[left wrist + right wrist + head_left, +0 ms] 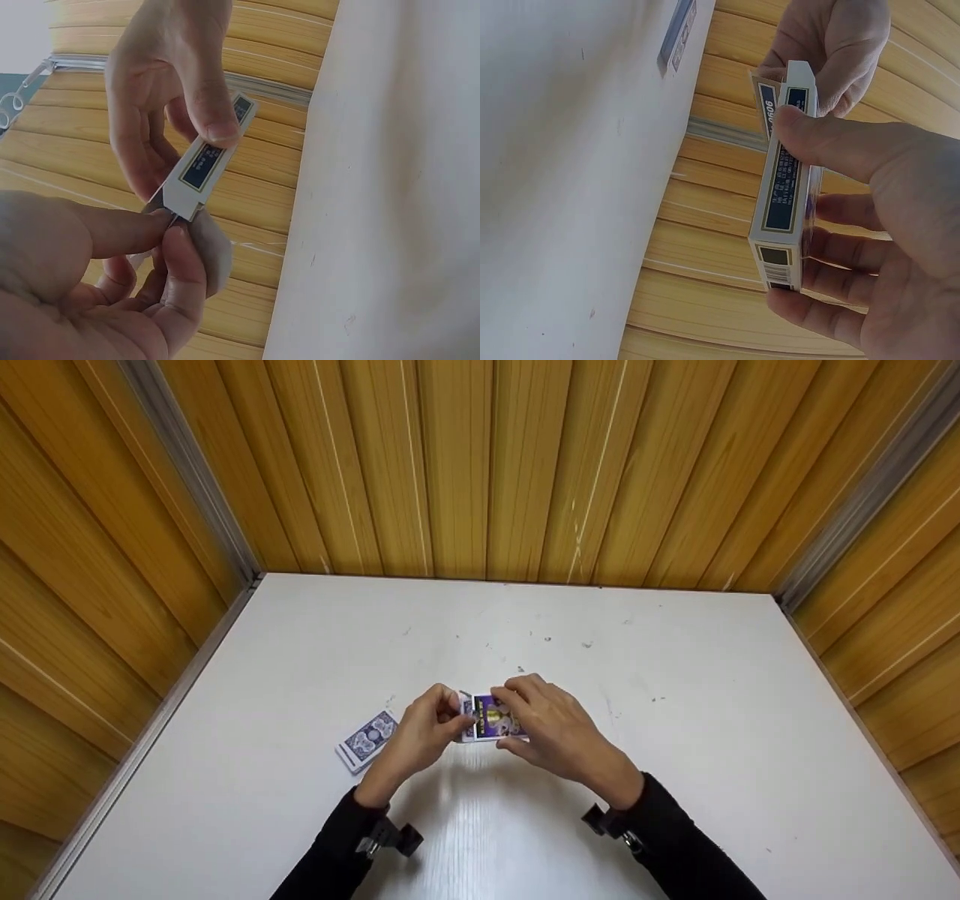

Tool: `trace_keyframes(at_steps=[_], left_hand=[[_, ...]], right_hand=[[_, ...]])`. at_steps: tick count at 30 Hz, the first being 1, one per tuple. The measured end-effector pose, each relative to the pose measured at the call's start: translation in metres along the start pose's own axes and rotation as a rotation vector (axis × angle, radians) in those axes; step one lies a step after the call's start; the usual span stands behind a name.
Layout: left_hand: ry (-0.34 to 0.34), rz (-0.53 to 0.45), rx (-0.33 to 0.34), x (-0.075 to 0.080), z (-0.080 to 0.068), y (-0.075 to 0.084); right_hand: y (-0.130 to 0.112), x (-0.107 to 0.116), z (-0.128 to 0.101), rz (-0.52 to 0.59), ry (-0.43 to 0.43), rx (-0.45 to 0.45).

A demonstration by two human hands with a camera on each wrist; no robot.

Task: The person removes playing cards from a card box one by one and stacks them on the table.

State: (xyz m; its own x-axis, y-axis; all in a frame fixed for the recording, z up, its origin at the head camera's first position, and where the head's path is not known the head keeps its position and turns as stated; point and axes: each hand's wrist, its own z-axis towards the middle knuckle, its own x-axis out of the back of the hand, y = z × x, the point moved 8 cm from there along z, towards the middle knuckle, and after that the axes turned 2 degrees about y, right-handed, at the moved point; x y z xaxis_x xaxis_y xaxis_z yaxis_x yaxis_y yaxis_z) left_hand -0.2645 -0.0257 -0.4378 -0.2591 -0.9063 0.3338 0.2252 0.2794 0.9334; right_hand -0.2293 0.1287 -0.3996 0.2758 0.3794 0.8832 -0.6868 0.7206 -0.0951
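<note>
While I am holding a playing-card box (493,718) just above the white table (675,750), near the centre of the head view, both my hands are working on it. My right hand (559,731) is grasping the box around its long sides, thumb on one narrow edge and fingers curled behind the other; the right wrist view shows this grip filling the right half of the frame, with the box (786,187) standing almost upright. My left hand (420,735) is pinching the box's end flap (176,214) between thumb and forefinger, seen in the lower left of the left wrist view, where the box (206,157) is slanting up toward the centre. The flap looks partly lifted, though I cannot tell whether I am opening or closing it.

A stack of cards (366,739), blue patterned backs up, is lying on the table just left of my left hand, apart from the box. The same stack (678,34) is showing at the top of the right wrist view.

I judge the step in hand to be working the flap with the cards already out. The next move likely calls for keeping the right hand steady and the box mouth clear, and for handling the thin flap gently so it does not crease or tear.

Wooden plank walls (480,465) are enclosing the table on three sides.
</note>
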Motion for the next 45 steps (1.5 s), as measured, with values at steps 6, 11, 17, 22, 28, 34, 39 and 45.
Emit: trace_keyframes(at_steps=[6, 11, 17, 22, 28, 34, 39, 45], left_hand=[[-0.004, 0.04, -0.073, 0.011, 0.0, 0.01], [-0.013, 0.267, -0.135, 0.018, -0.002, 0.019], [-0.053, 0.498, -0.194, 0.012, -0.011, 0.026], [-0.031, 0.674, -0.311, 0.003, -0.017, 0.032], [0.0, 0.799, -0.37, -0.001, -0.017, 0.035], [0.017, 0.784, -0.34, 0.011, -0.016, 0.038], [0.054, 0.757, -0.304, 0.03, -0.014, 0.039], [0.092, 0.729, -0.144, 0.061, -0.012, 0.032]], right_hand=[[0.009, 0.002, 0.0, 0.022, -0.005, -0.041], [0.015, 0.002, 0.0, 0.032, -0.003, -0.052], [0.015, 0.0, -0.002, 0.039, -0.01, -0.045], [0.01, -0.003, -0.003, 0.025, -0.033, -0.04], [0.011, -0.002, -0.003, 0.025, -0.039, -0.044], [0.02, 0.002, -0.004, 0.043, -0.013, -0.065], [0.027, 0.006, -0.005, 0.042, -0.005, -0.095], [0.029, 0.006, -0.005, 0.028, -0.011, -0.108]])
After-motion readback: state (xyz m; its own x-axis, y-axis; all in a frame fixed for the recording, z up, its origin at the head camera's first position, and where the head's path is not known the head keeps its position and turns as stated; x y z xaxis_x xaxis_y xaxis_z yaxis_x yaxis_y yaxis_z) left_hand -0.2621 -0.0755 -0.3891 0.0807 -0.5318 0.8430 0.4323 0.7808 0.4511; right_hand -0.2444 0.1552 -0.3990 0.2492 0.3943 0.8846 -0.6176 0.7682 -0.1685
